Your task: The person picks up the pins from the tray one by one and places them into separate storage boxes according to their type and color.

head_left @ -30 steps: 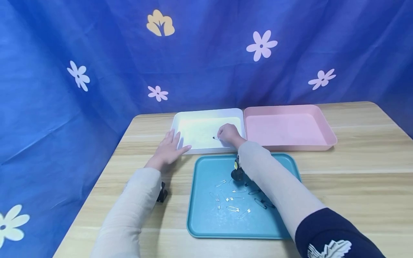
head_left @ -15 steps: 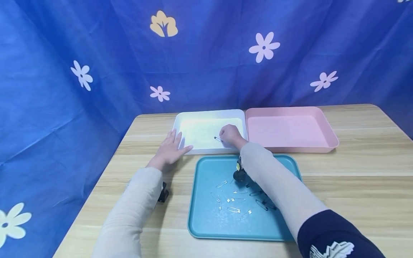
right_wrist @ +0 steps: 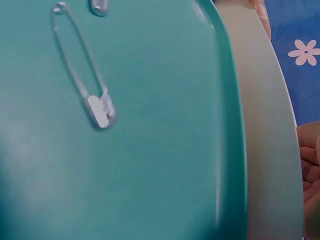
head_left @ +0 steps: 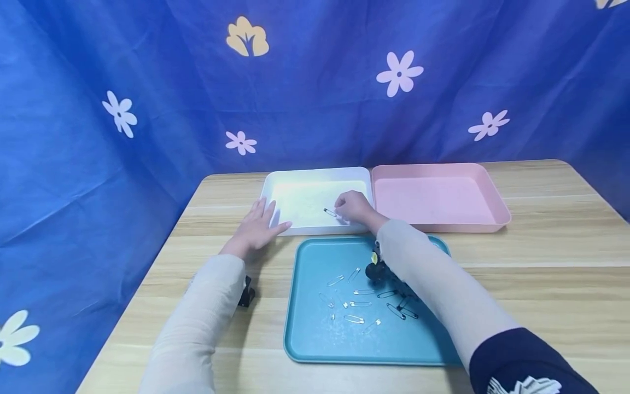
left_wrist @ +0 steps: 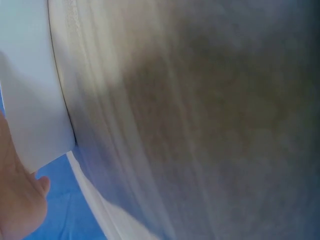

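Note:
A black safety pin (head_left: 330,212) lies on the floor of the white tray (head_left: 295,186), toward its right side. Just right of the pin is my right hand (head_left: 355,208), over the tray, its fingers bent and apparently free of the pin. My left hand (head_left: 256,229) rests with spread fingers on the tray's left front edge; part of it also shows at the side of the left wrist view. Several silver safety pins (head_left: 354,319) and black safety pins (head_left: 396,311) are scattered on the teal tray (head_left: 315,345) in front. My right forearm covers part of that tray.
A pink tray (head_left: 428,197) stands right beside the white one, at the back of the wooden table (head_left: 551,273). Behind the table hangs a blue curtain (head_left: 305,98) with flower shapes. Black wrist devices show under both sleeves.
My right hand has drawn slightly right, away from the black safety pin, which stays on the white tray. The left hand keeps its place. The head view shifts a little.

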`<action>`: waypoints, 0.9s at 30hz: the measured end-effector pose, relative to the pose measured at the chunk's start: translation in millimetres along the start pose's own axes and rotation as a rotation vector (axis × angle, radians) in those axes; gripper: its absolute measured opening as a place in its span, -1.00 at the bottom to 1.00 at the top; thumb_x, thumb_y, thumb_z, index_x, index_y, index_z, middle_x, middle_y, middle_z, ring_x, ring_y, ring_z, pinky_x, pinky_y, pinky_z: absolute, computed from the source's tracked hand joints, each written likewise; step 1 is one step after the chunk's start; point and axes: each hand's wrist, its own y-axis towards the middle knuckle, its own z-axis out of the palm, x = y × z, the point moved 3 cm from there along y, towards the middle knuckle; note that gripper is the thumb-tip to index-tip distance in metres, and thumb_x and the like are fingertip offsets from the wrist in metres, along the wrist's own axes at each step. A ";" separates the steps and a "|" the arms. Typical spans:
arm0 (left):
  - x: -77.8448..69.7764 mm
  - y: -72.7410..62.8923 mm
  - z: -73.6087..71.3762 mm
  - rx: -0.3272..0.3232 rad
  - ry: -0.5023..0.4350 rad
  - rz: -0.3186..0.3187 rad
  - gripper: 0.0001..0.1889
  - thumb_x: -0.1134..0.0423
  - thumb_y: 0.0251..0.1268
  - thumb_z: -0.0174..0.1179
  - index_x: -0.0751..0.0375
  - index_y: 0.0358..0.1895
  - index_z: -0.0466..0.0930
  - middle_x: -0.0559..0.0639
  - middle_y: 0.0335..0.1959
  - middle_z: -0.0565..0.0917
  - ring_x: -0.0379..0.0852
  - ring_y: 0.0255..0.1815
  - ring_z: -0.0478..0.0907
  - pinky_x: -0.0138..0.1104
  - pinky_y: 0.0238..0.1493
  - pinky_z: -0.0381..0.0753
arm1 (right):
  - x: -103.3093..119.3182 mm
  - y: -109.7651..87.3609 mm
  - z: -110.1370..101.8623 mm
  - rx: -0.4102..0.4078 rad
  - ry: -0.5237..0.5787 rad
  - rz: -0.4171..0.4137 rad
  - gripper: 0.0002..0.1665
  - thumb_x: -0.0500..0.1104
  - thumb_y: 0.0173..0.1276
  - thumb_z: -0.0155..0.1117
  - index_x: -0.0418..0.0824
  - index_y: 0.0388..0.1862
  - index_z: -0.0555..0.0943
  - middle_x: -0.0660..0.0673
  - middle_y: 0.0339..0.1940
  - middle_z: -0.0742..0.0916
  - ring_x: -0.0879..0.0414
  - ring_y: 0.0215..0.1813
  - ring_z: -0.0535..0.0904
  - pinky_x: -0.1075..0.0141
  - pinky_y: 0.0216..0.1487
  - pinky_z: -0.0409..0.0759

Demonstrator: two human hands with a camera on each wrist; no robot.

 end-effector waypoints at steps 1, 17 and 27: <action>0.2 -0.4 -0.5 0.000 -0.005 -0.002 -0.08 -0.41 0.07 -0.39 0.24 0.34 -0.25 0.23 0.33 -0.35 0.13 0.31 -0.43 -0.03 0.23 -0.30 | -0.2 -1.2 -0.7 0.000 0.012 -0.006 -0.82 -0.28 0.14 0.13 -0.34 -0.29 0.57 -0.15 -0.39 0.63 0.07 -0.40 0.51 0.37 -0.37 0.49; 0.1 -1.0 1.5 -0.013 -0.023 0.005 -0.08 -0.40 0.07 -0.38 0.24 0.34 -0.25 0.24 0.33 -0.34 0.13 0.31 -0.42 -0.05 0.24 -0.33 | -5.0 -43.5 -24.4 -0.018 0.095 -0.066 -0.77 -0.19 0.17 0.14 -0.32 -0.24 0.57 -0.11 -0.36 0.64 0.10 -0.34 0.55 0.33 -0.31 0.51; 2.7 -0.8 0.0 -0.020 -0.033 0.003 -0.03 -0.44 0.03 -0.39 0.26 0.33 -0.26 0.24 0.33 -0.34 0.14 0.31 -0.41 -0.03 0.23 -0.30 | -3.9 -73.1 -36.8 0.010 0.167 -0.048 -0.78 -0.22 0.16 0.15 -0.33 -0.25 0.57 -0.17 -0.42 0.62 0.03 -0.38 0.50 0.24 -0.33 0.53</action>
